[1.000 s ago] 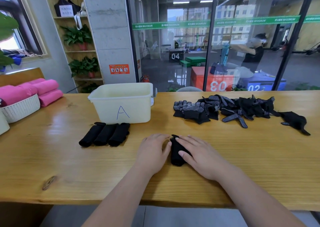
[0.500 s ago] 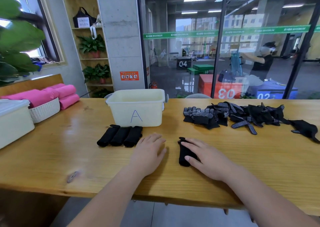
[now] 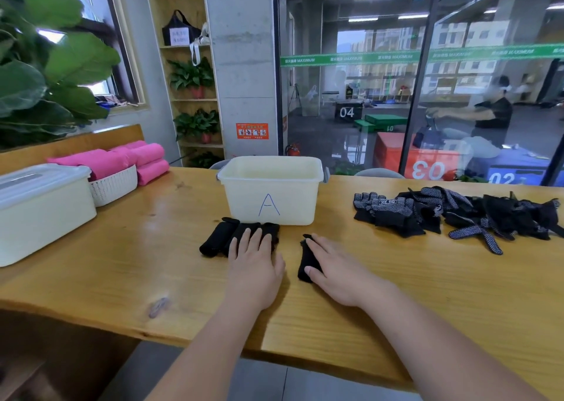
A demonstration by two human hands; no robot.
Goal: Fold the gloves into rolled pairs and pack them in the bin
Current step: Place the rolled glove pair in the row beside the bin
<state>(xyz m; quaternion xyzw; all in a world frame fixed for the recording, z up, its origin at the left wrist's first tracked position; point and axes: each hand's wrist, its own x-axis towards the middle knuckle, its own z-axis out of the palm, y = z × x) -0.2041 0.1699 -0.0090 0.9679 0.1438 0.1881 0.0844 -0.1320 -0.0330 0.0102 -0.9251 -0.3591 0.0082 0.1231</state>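
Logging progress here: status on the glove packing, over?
Left hand flat on three rolled pairs; right hand flat on a fourth roll. Bin just behind, no roll visible inside. Loose gloves piled at right, path to bin open.

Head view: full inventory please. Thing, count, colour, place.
bin: 1, cream, marked A, mid-table at back
rolled pairs: 3, black, side by side in front of the bin
single roll: 1, black, right of those
loose gloves: heap, count unclear, black with pale dots, right of the bin
lidded box: 1, white, table's left end
basket: 1, white, behind the lidded box
pink rolls: several, in and beside the basket
table: 1, wooden
left hand: flat, fingertips over the rolled pairs
right hand: flat on the single roll
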